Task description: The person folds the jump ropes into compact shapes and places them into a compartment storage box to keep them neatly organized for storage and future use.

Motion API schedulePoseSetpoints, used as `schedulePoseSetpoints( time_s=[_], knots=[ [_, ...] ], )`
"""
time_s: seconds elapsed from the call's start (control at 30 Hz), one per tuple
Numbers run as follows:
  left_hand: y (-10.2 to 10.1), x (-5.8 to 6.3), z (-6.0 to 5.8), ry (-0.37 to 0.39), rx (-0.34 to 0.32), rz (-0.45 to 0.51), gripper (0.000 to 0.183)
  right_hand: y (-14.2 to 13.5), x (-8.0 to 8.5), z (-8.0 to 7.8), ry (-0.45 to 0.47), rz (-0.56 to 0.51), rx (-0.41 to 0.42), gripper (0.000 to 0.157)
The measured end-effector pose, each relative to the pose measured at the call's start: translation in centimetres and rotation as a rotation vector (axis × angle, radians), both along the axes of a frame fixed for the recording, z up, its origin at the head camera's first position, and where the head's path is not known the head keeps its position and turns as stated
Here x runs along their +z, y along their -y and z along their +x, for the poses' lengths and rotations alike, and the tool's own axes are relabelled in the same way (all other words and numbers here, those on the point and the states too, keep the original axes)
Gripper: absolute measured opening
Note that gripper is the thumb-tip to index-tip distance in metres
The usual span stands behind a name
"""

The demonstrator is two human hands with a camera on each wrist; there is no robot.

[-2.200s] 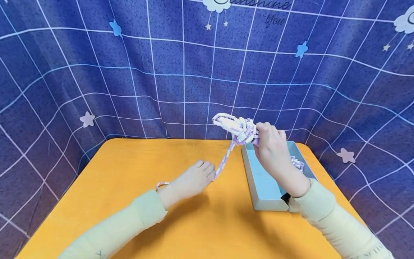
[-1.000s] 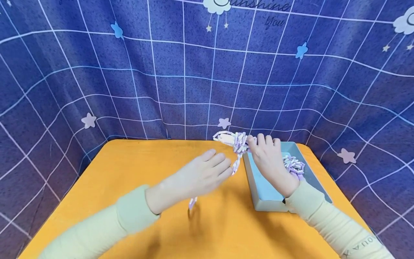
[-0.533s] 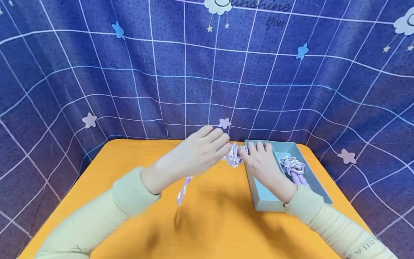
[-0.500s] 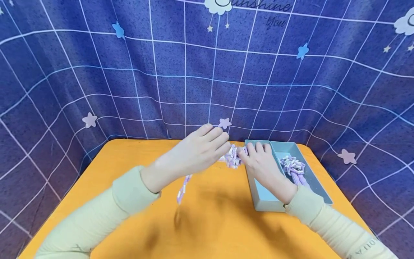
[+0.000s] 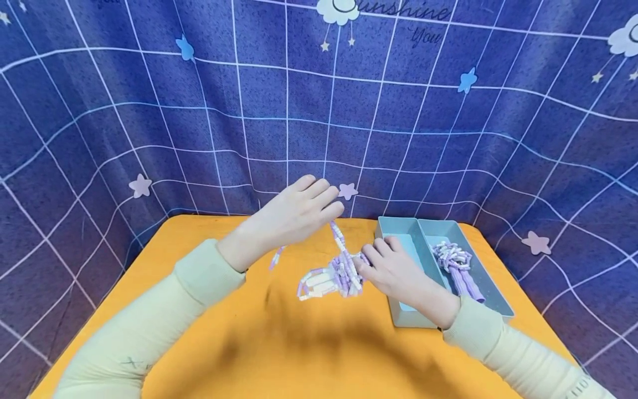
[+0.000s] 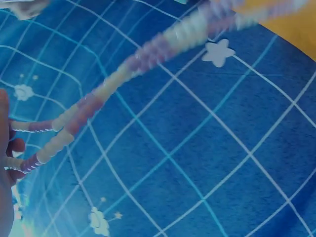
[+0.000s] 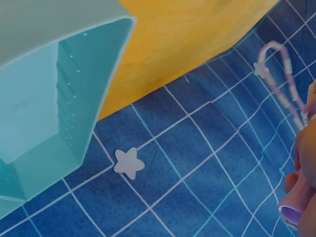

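My right hand (image 5: 399, 277) grips a bundled jump rope (image 5: 341, 275) of white and purple beads above the table. Its coil and a loop stick out to the left of my fingers. The hollow end of a purple handle (image 7: 292, 210) pokes from that hand in the right wrist view. Higher up on the left, my left hand (image 5: 294, 210) holds a beaded strand (image 6: 89, 106) that runs taut down to the coil. A short tail dangles behind this hand. Its fingertips are mostly hidden in the head view.
On the right stands a blue-grey box (image 5: 399, 320) with two compartments. A second coiled jump rope (image 5: 452, 257) with purple handles lies in its right compartment. An orange table (image 5: 209, 343) lies beneath, and a blue checked curtain (image 5: 249, 138) hangs behind it.
My left hand has gone from low on the left up across the coil, drawing the strand round it. My right hand has come down and left with the bundle, now in front of the box.
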State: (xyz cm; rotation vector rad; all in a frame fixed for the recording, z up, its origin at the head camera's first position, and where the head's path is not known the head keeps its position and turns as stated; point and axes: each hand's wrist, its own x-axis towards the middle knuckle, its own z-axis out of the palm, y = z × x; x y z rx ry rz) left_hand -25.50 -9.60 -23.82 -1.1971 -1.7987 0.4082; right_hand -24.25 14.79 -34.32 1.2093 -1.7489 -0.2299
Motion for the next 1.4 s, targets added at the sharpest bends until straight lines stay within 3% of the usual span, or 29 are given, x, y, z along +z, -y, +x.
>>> schedulePoseSetpoints(
  time_s=[0.23,0.4,0.57,0.9,1.13,1.4],
  knots=[
    [1.0,-0.8,-2.2,0.013,0.006,-0.017,0.017,-0.2,0.6,0.7,0.038,0.008,0.097,0.014],
    [1.8,-1.5,-3.4,0.027,0.035,-0.039,0.014,-0.6,1.3,1.0,0.094,-0.003,0.076,0.015],
    [2.4,-2.3,-4.3,0.038,0.091,-0.056,0.014,-1.1,1.6,0.9,0.116,-0.073,0.108,0.018],
    [4.6,-4.6,-6.8,0.134,0.136,0.057,0.021,-2.0,2.5,0.4,0.158,-0.154,0.055,0.018],
    [5.6,-6.8,-7.8,0.159,0.182,0.074,0.021,-2.0,3.0,0.6,0.244,-0.216,-0.005,0.011],
    [4.6,-9.2,-7.8,0.176,0.125,0.133,0.016,-1.8,3.6,0.4,0.224,-0.291,0.066,0.012]
  ],
)
